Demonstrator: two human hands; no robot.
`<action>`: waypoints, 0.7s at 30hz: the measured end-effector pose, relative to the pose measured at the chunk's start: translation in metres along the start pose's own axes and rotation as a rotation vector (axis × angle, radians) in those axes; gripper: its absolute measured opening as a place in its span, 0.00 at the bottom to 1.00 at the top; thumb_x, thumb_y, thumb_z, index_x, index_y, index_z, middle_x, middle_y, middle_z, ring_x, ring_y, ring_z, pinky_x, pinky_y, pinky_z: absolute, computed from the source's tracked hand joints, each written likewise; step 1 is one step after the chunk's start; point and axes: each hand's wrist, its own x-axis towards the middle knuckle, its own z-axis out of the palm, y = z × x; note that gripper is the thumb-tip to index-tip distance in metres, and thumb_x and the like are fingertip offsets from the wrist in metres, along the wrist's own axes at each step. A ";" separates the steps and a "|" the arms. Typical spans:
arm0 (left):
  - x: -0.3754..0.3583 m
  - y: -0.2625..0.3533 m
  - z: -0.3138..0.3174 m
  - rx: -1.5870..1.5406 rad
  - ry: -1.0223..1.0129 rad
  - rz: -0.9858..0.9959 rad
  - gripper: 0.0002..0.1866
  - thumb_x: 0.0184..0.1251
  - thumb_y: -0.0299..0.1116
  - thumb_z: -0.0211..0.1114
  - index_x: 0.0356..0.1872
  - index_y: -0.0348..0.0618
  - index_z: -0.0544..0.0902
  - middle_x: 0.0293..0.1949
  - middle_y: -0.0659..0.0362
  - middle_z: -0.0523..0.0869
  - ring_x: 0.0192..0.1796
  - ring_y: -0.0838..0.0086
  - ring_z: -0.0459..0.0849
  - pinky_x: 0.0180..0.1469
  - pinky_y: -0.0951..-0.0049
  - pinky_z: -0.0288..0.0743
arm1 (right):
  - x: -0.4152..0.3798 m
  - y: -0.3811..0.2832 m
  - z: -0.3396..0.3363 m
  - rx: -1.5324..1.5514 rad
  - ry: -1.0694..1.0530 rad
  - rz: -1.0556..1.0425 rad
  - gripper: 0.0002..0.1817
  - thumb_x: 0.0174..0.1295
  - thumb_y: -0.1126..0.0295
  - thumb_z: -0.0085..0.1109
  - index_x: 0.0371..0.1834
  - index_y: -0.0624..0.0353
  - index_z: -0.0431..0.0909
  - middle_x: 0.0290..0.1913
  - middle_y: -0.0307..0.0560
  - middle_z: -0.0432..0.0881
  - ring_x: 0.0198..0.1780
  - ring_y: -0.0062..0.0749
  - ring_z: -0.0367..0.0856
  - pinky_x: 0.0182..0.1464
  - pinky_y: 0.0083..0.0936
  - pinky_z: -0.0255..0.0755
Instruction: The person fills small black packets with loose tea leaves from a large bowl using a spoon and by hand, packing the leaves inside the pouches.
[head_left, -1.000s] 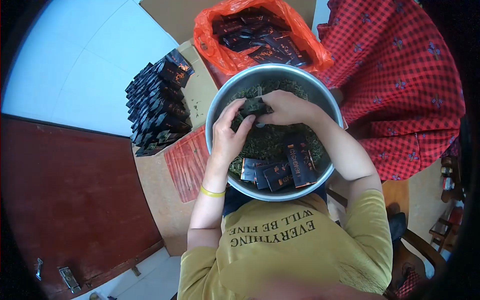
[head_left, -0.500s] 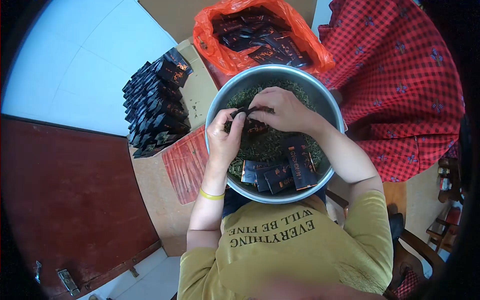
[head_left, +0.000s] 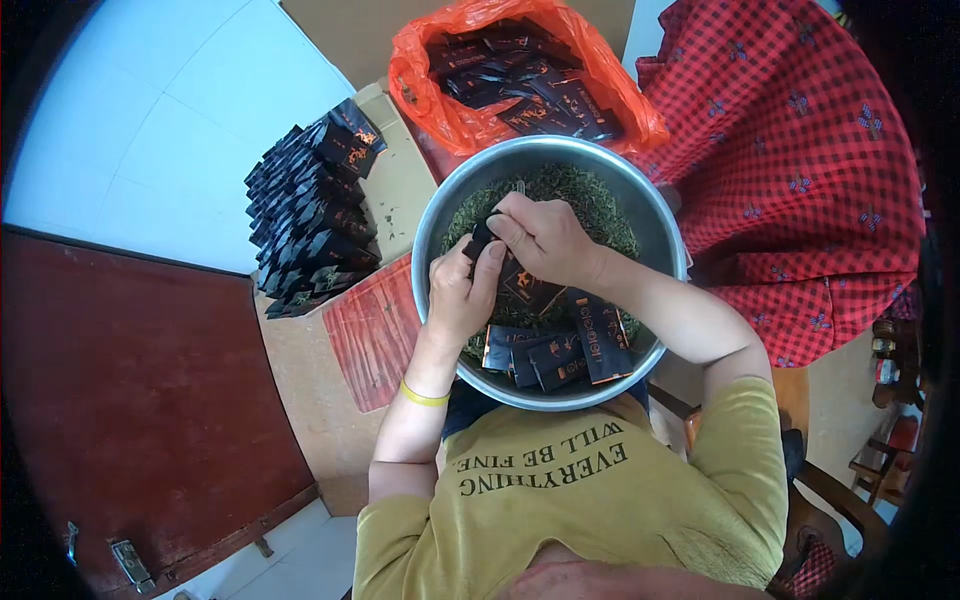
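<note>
A wide metal basin [head_left: 648, 180] rests at my lap, with dried green leaves [head_left: 575, 185] that look like tea inside. Over the leaves, my left hand [head_left: 465, 298] is closed on a small black packet [head_left: 479, 239], thumb pressed against it. My right hand [head_left: 550, 238] pinches the same packet near its upper end, fingers curled. Just below the hands lies another black packet with orange print [head_left: 530, 288], partly hidden by them. Several flat black packets [head_left: 600, 338] lie on the leaves along the near side.
Behind the basin, an orange plastic bag [head_left: 410, 75] holds many black packets. At left, black packets [head_left: 315, 205] stand in rows in a cardboard box [head_left: 400, 205]. Red checked cloth [head_left: 790, 190] drapes at right; a dark red door [head_left: 150, 370] is at left.
My right hand has turned and curled in closer to my left at the packet's upper end. The held packet is more upright, and the printed packet below shows more.
</note>
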 end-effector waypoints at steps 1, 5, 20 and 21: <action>0.001 0.001 -0.001 0.023 0.003 0.025 0.07 0.71 0.29 0.63 0.32 0.36 0.80 0.23 0.51 0.79 0.25 0.54 0.79 0.28 0.62 0.71 | 0.000 0.000 0.001 -0.001 0.001 0.001 0.13 0.71 0.63 0.56 0.34 0.62 0.74 0.21 0.51 0.72 0.24 0.38 0.75 0.31 0.30 0.70; -0.001 0.001 -0.004 0.088 0.008 0.091 0.08 0.72 0.30 0.61 0.32 0.36 0.80 0.23 0.51 0.78 0.25 0.54 0.79 0.28 0.62 0.71 | 0.002 -0.004 0.005 0.089 0.006 0.057 0.15 0.72 0.59 0.54 0.32 0.60 0.73 0.21 0.55 0.75 0.27 0.53 0.80 0.27 0.39 0.70; -0.003 -0.002 -0.005 0.098 -0.062 -0.024 0.14 0.73 0.33 0.60 0.28 0.34 0.80 0.21 0.46 0.81 0.23 0.52 0.82 0.26 0.59 0.71 | 0.005 0.005 0.009 0.153 -0.075 0.095 0.21 0.72 0.54 0.54 0.26 0.59 0.74 0.22 0.56 0.76 0.26 0.54 0.80 0.26 0.39 0.71; -0.003 -0.003 -0.006 0.094 -0.069 -0.017 0.14 0.73 0.33 0.60 0.28 0.34 0.80 0.21 0.46 0.81 0.23 0.52 0.82 0.26 0.59 0.71 | 0.007 0.005 0.009 0.161 -0.080 0.103 0.21 0.72 0.54 0.54 0.26 0.59 0.74 0.22 0.56 0.76 0.26 0.54 0.80 0.25 0.39 0.71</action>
